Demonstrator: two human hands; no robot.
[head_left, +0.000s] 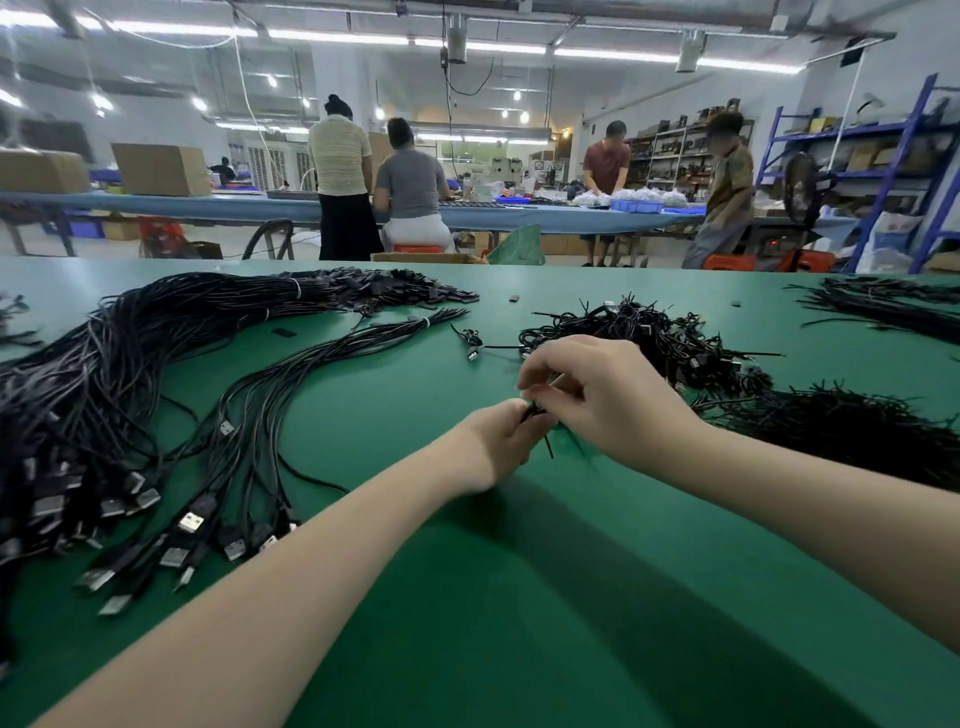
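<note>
1. Both hands meet just above the green table (467, 597), near its middle, working on a thin black cable (538, 414).
2. The left hand (498, 441) has its fingers curled in round the cable, gripping it from below.
3. The right hand (602, 400) comes in from above. Its thumb and forefinger pinch the cable's upper part and the other fingers are bent loosely behind.
4. A short loose end of the cable pokes down between the two hands. The rest is hidden in the grip.
5. To the left lies a fanned bundle of USB cables (249, 415), plugs toward the person, beside a much larger heap of cables (104, 364).
6. Just behind the right hand sits a pile of coiled cables (649, 332). One small coil (470, 343) lies apart, left of that pile.
7. To the right is a heap of short black ties (857, 431).
8. Across the room, workers stand and sit at a long blue table (519, 215).
</note>
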